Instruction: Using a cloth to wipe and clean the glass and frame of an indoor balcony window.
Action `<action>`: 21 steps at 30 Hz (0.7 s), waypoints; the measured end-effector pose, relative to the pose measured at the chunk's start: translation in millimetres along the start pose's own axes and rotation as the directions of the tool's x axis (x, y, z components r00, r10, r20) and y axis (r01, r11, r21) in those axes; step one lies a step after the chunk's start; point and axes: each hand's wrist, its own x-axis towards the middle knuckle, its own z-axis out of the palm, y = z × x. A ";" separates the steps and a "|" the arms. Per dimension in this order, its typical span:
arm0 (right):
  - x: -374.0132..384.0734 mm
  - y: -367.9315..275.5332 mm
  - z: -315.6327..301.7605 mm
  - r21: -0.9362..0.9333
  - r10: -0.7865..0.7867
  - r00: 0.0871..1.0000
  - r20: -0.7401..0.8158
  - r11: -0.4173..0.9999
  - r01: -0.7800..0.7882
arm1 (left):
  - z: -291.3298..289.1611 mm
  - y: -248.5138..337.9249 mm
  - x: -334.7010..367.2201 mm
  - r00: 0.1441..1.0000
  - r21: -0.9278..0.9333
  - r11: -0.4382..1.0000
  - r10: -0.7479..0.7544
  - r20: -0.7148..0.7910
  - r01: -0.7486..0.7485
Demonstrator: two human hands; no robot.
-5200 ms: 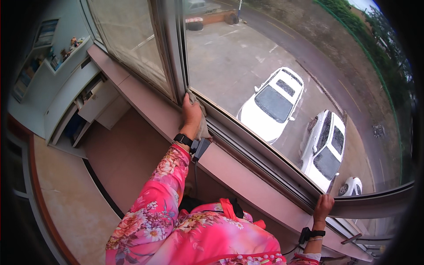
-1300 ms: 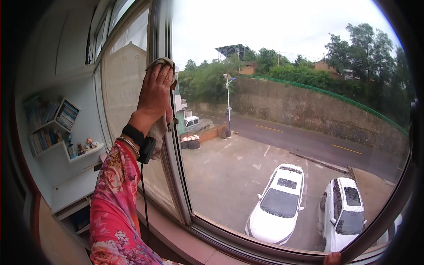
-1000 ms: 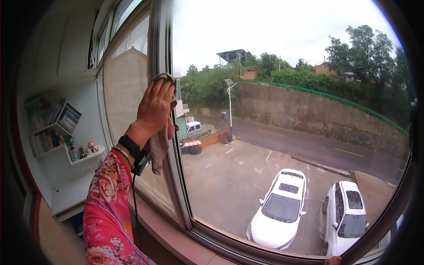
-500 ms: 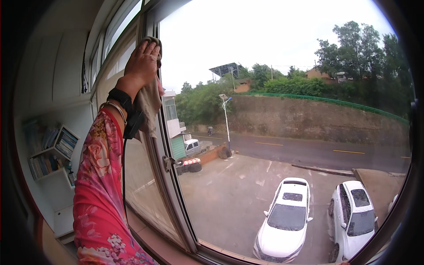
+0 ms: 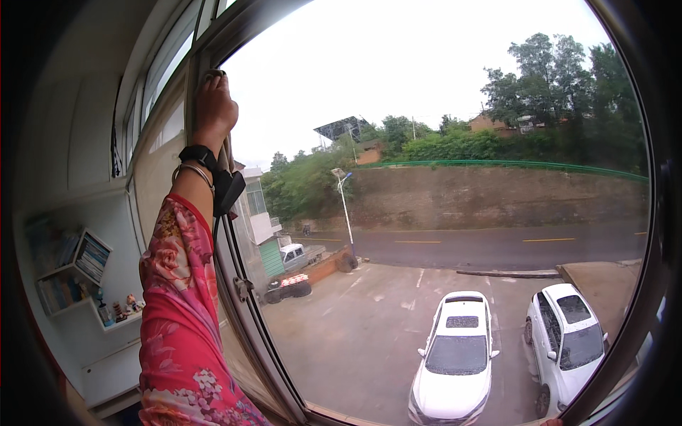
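Observation:
My left hand (image 5: pixel 215 110) is raised high at the left, against the upper part of the window's upright frame (image 5: pixel 264 337). Its fingers are closed over a grey-brown cloth (image 5: pixel 226 156), pressing it to the frame. Part of the cloth shows above the fingertips, and more hangs behind the wrist. On that wrist are a black band with a dark box-like device (image 5: pixel 228 192) and a pale bangle (image 5: pixel 193 169). Only a sliver of what looks like my right hand (image 5: pixel 551 422) shows at the bottom edge, by the lower window frame; its fingers are mostly hidden.
A metal latch (image 5: pixel 243 288) sits on the frame below my arm. At the left, a white wall shelf (image 5: pixel 128 317) holds books and small figures. Outside the window stand two white cars (image 5: pixel 455 355), a street lamp (image 5: pixel 346 206) and a road.
My left hand and the cloth have shifted left in the picture, still high on the frame. The whole view has turned a little, showing more of the shelf. Less of the cloth shows now.

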 end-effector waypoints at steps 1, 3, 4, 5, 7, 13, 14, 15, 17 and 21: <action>-0.7 -0.5 2.1 0.006 0.001 1.000 -0.007 1.000 -0.001 | 4.9 5.5 2.2 0.998 -0.142 0.989 -0.044 -0.054 0.036; 1.4 -0.5 5.8 0.016 -0.011 1.000 -0.020 1.000 0.011 | 12.5 4.3 -1.6 0.967 -0.487 0.853 -0.248 -0.063 0.188; -0.7 -2.0 6.1 0.021 -0.010 1.000 -0.024 1.000 0.010 | 12.0 7.2 -1.0 0.939 -0.576 0.773 -0.343 -0.030 0.264; -1.4 -2.4 6.1 0.024 -0.006 1.000 -0.030 1.000 0.007 | 11.1 10.4 -2.1 0.903 -0.656 0.678 -0.429 0.014 0.332; -1.6 -5.0 6.5 0.026 0.003 0.999 -0.045 1.000 -0.002 | -14.1 29.1 0.4 0.848 -0.735 0.555 -0.527 0.052 0.389; 2.2 -10.9 7.8 0.022 -0.029 0.997 -0.076 0.999 0.031 | -50.7 88.8 47.9 0.935 -0.822 0.526 -0.353 0.020 0.217; 2.6 -12.0 9.4 0.037 -0.037 0.996 -0.082 0.999 0.040 | -58.6 107.3 56.7 0.924 -0.801 0.524 -0.371 0.092 0.290; 0.9 -13.0 11.8 0.034 -0.024 0.996 -0.084 0.999 0.027 | -67.3 127.1 62.9 0.940 -0.807 0.540 -0.337 0.053 0.239; 0.8 -15.4 21.8 0.120 -0.014 0.995 -0.096 0.992 0.026 | -76.5 150.4 80.1 0.958 -0.830 0.528 -0.286 0.025 0.179; 5.4 -32.1 33.6 0.123 -0.003 0.981 -0.192 0.992 0.027 | -77.0 184.8 111.8 0.955 -0.859 0.465 -0.283 0.087 0.216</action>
